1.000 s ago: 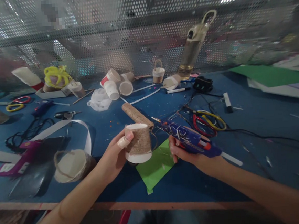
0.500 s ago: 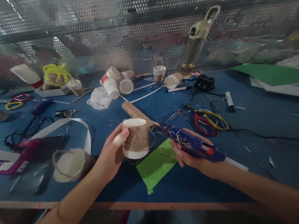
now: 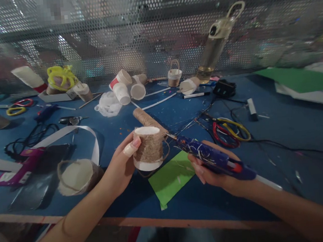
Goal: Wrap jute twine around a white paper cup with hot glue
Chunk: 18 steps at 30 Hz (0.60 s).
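My left hand (image 3: 124, 161) grips a white cup wrapped in brown twine (image 3: 149, 150), thumb on its near side, with a white band showing at the bottom. A blue glue gun (image 3: 216, 156) covered in glue strands is in my right hand (image 3: 210, 171), its fingers closed round the handle. The gun's metal nozzle points left, near the cup's right side. Behind the cup lies a roll of twine (image 3: 147, 119), and a loose strand loops at the cup's right. Below them a green paper sheet (image 3: 173, 178) rests on the table.
On the left are a twine-covered basket (image 3: 78, 176), a purple glue gun (image 3: 25, 167) and a dark phone-like slab (image 3: 38, 190). Scissors (image 3: 229, 130) and cables lie right. Paper cups (image 3: 121, 92), a small basket (image 3: 174, 77) and a bottle (image 3: 214, 44) stand or lie along the mesh.
My right hand and the glue gun have shifted slightly right and down. The cup stays in my left hand, and the whole view has moved a little.
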Available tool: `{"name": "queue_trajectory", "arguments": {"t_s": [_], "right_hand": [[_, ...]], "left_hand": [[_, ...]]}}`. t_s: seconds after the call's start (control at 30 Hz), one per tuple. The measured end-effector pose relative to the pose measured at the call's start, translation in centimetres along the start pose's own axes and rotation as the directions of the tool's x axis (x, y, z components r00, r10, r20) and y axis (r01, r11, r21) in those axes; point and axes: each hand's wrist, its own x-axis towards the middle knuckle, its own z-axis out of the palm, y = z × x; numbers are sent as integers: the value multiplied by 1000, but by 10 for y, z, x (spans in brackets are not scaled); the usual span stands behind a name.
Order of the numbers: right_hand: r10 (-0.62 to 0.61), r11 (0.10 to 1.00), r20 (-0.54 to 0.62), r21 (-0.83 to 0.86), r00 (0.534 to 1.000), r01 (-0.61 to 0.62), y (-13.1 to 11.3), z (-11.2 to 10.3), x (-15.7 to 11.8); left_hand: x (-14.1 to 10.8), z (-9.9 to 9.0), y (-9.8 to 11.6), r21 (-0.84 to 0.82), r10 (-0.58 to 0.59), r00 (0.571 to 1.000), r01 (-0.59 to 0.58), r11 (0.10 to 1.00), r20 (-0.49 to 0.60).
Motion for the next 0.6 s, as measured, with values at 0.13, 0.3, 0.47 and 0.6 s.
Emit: {"name": "queue_trajectory", "arguments": {"t_s": [0.13,0.3,0.47,0.6], "right_hand": [[-27,997,-5,-78,1000,26,-4,1,-3],[-97,941,38,-322,995,105,-8,0,-3],[-95,922,160,-358,982,148,-12,-3,2],[-55,916,188,-381,981,125,-14,-2,3]], "left_hand": [[1,0,0,-3,-11,999,11,1000,-32],[0,0,1,-12,-33,997,33,999,-75],[0,2,1,-7,-35,997,34,999,-71],[1,3,2,-6,-37,996,36,999,-84]]}}
